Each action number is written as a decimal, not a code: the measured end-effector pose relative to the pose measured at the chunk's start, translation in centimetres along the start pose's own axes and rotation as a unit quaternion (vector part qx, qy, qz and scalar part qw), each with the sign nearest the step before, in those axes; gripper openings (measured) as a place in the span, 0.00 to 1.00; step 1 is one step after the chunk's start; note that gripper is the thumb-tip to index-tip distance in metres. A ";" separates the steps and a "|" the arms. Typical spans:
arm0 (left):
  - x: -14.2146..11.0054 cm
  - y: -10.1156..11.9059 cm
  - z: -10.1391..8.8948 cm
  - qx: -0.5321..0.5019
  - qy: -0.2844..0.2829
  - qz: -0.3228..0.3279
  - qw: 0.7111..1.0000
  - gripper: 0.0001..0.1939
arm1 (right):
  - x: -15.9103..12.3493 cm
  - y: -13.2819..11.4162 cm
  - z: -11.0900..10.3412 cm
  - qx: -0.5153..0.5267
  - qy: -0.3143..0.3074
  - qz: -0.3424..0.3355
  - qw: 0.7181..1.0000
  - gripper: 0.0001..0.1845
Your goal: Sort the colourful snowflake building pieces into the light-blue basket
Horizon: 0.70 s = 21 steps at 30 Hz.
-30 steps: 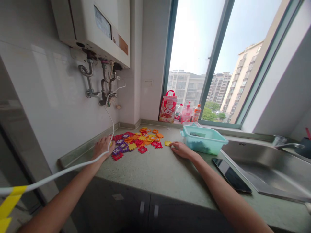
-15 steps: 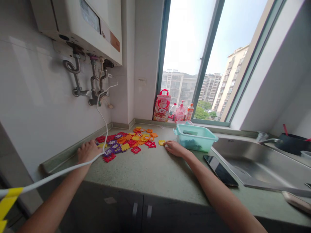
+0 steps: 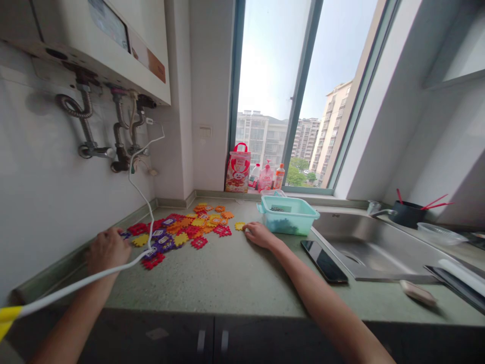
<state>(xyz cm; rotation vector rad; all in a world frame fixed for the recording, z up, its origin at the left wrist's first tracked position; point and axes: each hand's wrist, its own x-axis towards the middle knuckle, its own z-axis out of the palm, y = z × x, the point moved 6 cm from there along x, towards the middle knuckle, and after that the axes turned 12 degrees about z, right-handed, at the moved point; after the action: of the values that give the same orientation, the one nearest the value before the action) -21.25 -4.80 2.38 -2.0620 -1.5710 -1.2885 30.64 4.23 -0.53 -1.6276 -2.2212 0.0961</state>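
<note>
while your right hand (image 3: 260, 235) touches a yellow tile (image 3: 239, 226) on the worktop (image 3: 212, 283), left of the green tub (image 3: 301, 223), your left hand (image 3: 108, 249) rests by a purple tile (image 3: 125, 235) at the tile pile's (image 3: 181, 224) left end; i can't tell whether either grip is closed.

Over at ten o'clock I see a white water heater (image 3: 94, 40) hanging above metal pipes (image 3: 87, 130). At twelve, a pink bag (image 3: 238, 173) stands by the window (image 3: 269, 65). A phone (image 3: 325, 262) lies at the sink's (image 3: 373, 235) nine o'clock, a black pot (image 3: 407, 215) at its two.
</note>
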 end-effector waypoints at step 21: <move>2.1 18.4 9.0 -0.056 -0.161 0.284 0.944 0.13 | -0.5 0.1 0.8 0.053 0.087 0.043 0.994 0.25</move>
<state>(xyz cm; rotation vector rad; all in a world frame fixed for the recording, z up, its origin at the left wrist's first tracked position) -0.69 -4.74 4.29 -2.6321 -0.8874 -0.8740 30.63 3.92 -1.46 -1.6089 -1.9827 0.0901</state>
